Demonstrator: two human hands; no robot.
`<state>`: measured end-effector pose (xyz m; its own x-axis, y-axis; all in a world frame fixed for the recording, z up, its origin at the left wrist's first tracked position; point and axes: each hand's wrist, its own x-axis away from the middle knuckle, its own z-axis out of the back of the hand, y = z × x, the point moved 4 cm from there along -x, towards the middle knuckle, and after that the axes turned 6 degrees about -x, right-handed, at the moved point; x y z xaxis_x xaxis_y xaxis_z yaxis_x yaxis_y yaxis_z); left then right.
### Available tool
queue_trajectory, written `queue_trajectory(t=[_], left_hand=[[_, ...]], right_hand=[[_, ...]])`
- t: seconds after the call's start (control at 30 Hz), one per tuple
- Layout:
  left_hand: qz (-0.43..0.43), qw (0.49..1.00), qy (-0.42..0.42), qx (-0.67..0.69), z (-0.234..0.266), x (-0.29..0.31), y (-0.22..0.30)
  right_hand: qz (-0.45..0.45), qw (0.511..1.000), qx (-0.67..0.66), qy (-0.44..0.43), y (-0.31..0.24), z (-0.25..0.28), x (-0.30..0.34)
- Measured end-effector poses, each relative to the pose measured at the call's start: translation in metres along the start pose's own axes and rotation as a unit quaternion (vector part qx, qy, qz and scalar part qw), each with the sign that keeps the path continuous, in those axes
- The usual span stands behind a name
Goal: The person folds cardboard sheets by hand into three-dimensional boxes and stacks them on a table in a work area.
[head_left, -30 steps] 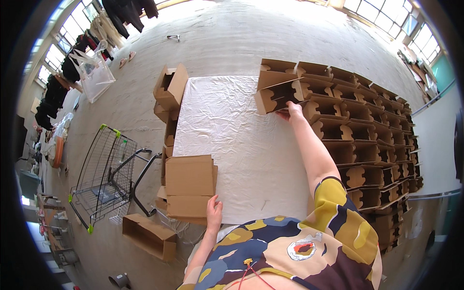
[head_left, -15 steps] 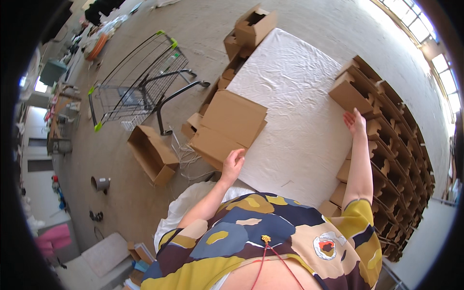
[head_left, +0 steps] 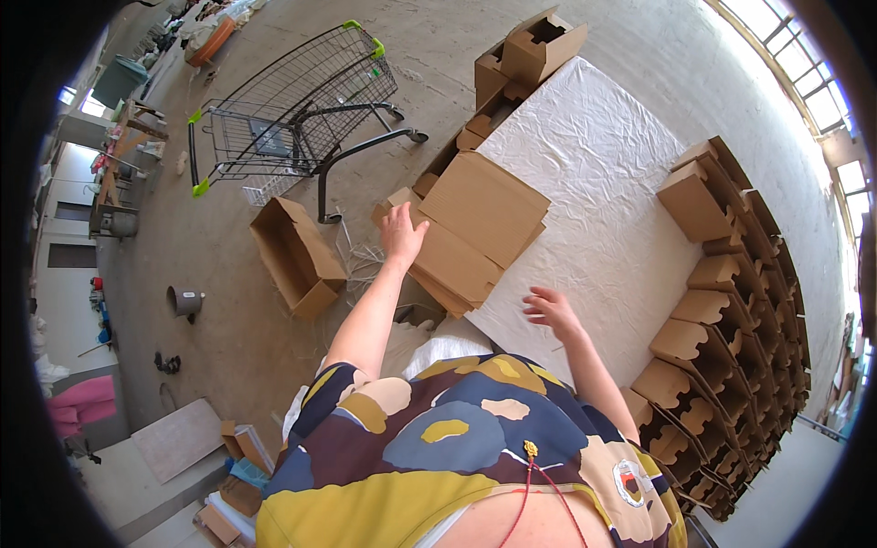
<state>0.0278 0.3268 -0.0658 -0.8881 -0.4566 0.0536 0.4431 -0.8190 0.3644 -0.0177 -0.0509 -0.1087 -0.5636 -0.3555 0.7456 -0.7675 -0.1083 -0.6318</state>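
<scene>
A pile of flat brown cardboard sheets (head_left: 484, 205) lies on the left side of a white-covered table (head_left: 594, 155). At the pile's left edge is my left hand (head_left: 402, 235), fingers apart and holding nothing; whether it touches the cardboard I cannot tell. My right hand (head_left: 551, 310) hovers over the white cover near the pile's lower right corner, its fingers loosely spread with nothing in them. Along the table's right side stand stacked open cardboard boxes (head_left: 699, 196), now away from both hands.
Left of the table, an open cardboard box (head_left: 297, 256) rests on the floor near a shopping cart (head_left: 301, 119) with green corners. More open boxes (head_left: 544, 50) line the table's far left edge. A grey bucket (head_left: 185, 301) lies further left.
My right hand has come away from the stacked boxes, moving left and nearer to me. My left hand has moved forward and left to the flat cardboard's edge. The view has shifted.
</scene>
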Motion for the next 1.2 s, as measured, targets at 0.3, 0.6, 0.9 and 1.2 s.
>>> queue_trajectory(t=[0.3, 0.6, 0.9, 1.2], left_hand=[[-0.024, 0.997, -0.069, 0.014, -0.019, -0.007, 0.005], [-0.079, 0.985, 0.031, 0.15, 0.001, 0.006, 0.022], [-0.261, 0.885, -0.233, 0.306, 0.081, 0.088, 0.152], [-0.45, 0.861, -0.159, 0.178, 0.064, 0.142, 0.232]], right_hand=[[0.072, 0.997, -0.005, -0.018, -0.041, -0.068, -0.017], [0.073, 0.997, -0.024, -0.015, -0.041, -0.066, -0.014], [0.049, 0.994, -0.089, 0.042, -0.005, -0.001, 0.016], [0.277, 0.925, -0.047, 0.256, -0.073, 0.03, 0.083]])
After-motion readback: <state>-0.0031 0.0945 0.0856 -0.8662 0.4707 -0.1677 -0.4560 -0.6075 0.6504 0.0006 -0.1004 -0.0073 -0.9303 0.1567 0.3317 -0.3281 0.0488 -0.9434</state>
